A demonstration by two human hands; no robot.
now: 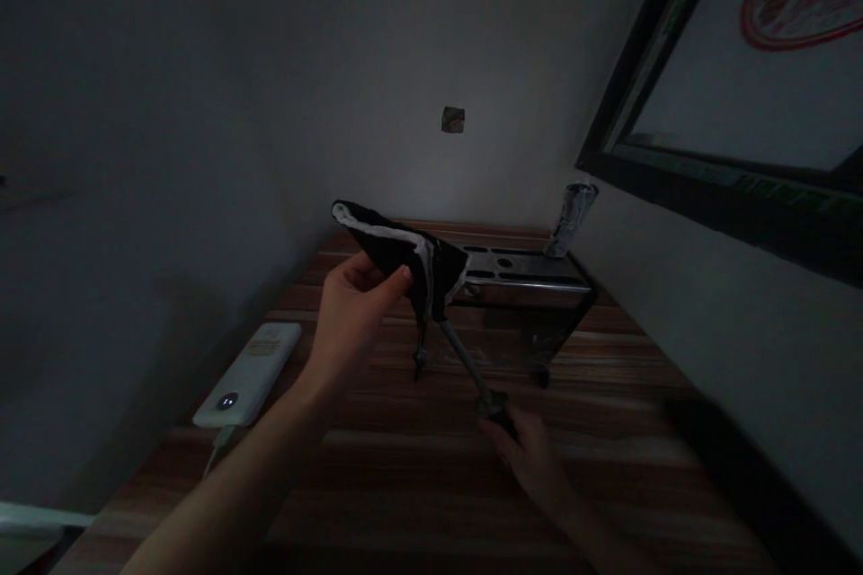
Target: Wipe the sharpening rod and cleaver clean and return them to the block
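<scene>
In the dim room my left hand [354, 304] is raised over the wooden table [418, 485], fingers closed on a black cloth with a white edge [404, 256]. The cloth drapes over the upper end of a thin metal rod [462, 359]. Lower and to the right, my right hand [532, 458] grips the rod's dark handle end. The rod slants up from that hand into the cloth. A loose strand of the cloth hangs down beside the rod.
A white power bank [248, 375] with a lit dot and a cable lies at the table's left. A dark metal rack with slots [522, 274] stands at the back, a shiny foil-like object [572, 217] beside it. A framed picture [734, 81] hangs on the right wall.
</scene>
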